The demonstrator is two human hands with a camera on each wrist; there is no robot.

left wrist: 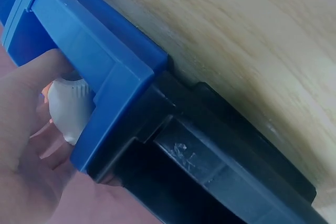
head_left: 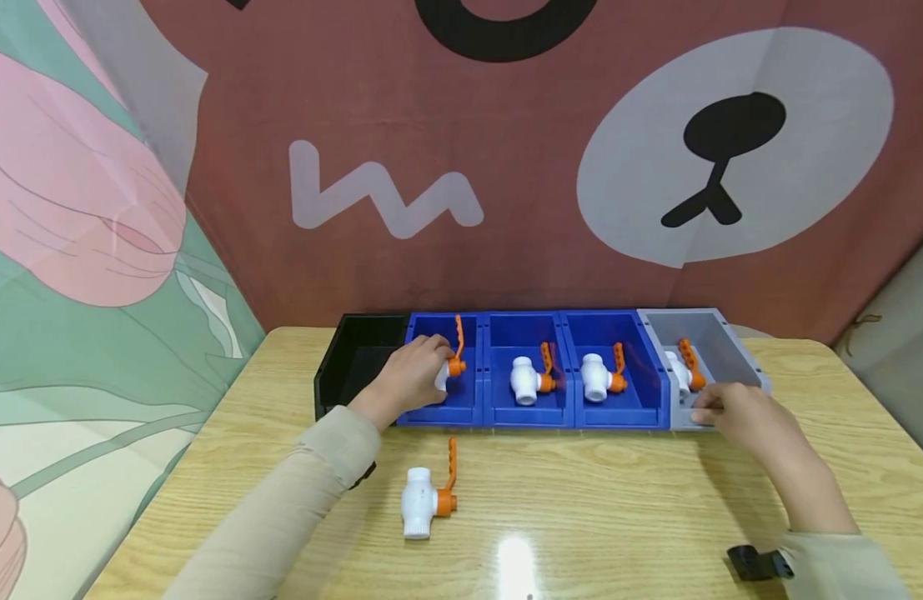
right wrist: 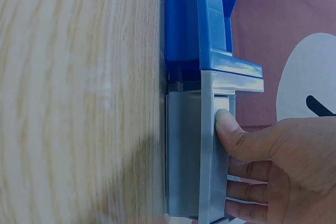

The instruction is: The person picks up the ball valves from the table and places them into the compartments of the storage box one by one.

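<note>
In the leftmost blue bin (head_left: 474,400), my left hand (head_left: 412,375) grips a white ball valve (left wrist: 71,106) with an orange lever. The lever points up and back past my fingers, which hide most of the body. At the far right, my right hand (head_left: 757,423) is at the front of the grey bin (right wrist: 212,182). Its thumb presses the bin's front lip from outside and the other fingers reach in behind it. Inside that bin lies another ball valve (head_left: 688,367), just behind these fingers.
A loose ball valve (head_left: 418,502) lies on the wooden table (head_left: 596,517) before the row. The middle blue bin (head_left: 499,337) and right blue bin (head_left: 649,400) each hold a similar valve. A black bin (head_left: 348,358) ends the row at left. Patterned cloth (head_left: 536,250) hangs behind.
</note>
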